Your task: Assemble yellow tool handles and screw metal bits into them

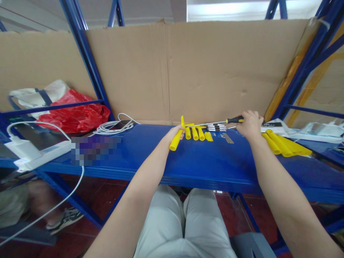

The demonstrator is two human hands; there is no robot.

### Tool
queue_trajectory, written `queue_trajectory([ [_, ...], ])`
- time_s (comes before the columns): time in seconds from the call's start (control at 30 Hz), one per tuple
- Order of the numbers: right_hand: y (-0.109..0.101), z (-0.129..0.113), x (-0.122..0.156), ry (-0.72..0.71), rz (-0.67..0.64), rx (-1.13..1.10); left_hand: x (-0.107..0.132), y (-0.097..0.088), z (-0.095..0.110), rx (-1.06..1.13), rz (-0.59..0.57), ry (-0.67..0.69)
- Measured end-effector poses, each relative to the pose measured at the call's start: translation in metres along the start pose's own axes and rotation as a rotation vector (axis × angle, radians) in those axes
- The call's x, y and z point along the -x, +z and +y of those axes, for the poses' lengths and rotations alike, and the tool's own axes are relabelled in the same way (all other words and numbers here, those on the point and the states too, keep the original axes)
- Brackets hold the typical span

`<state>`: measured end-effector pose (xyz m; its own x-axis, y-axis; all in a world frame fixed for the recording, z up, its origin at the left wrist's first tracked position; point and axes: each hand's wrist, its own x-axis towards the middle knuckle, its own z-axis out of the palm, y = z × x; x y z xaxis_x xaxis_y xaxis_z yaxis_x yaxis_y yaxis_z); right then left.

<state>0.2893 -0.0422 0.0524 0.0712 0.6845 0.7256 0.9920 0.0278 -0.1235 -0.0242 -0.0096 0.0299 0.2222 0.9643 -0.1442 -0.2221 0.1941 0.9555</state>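
Observation:
My left hand (pixel 176 132) is closed around a yellow plastic handle piece (pixel 176 140) that sticks out toward me over the blue shelf (pixel 188 161). My right hand (pixel 250 123) grips the black and yellow handle of a screwdriver (pixel 234 120), whose thin shaft runs left toward the top of the yellow piece. Between the hands lie several short yellow tubes (pixel 197 133), a few small dark and white strips (pixel 216 127) and a flat metal plate (pixel 228 138).
More long yellow handles (pixel 285 145) lie right of my right hand, with white items behind them. At left are a coiled white cable on a phone (pixel 115 126), a white power strip (pixel 40 153), a red bag (pixel 72 113) and cardboard backing (pixel 204 71). Another person's leg and shoe (pixel 63 216) show lower left.

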Motion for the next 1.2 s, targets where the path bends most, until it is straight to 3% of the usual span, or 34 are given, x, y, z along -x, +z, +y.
queue_trajectory([
  [0.33, 0.001, 0.001, 0.0, 0.02, -0.023, 0.008, 0.006, -0.003, 0.008, 0.134, -0.066, -0.058],
  [0.57, 0.011, 0.013, -0.002, 0.04, -0.075, 0.015, 0.005, -0.006, 0.006, 0.253, -0.102, -0.02],
  [0.87, 0.009, 0.012, -0.001, -0.021, -0.077, 0.048, 0.007, -0.003, 0.007, 0.196, -0.077, -0.039],
  [1.2, 0.014, 0.012, -0.001, -0.002, -0.136, 0.076, 0.005, 0.001, 0.005, -0.035, 0.032, -0.036],
])
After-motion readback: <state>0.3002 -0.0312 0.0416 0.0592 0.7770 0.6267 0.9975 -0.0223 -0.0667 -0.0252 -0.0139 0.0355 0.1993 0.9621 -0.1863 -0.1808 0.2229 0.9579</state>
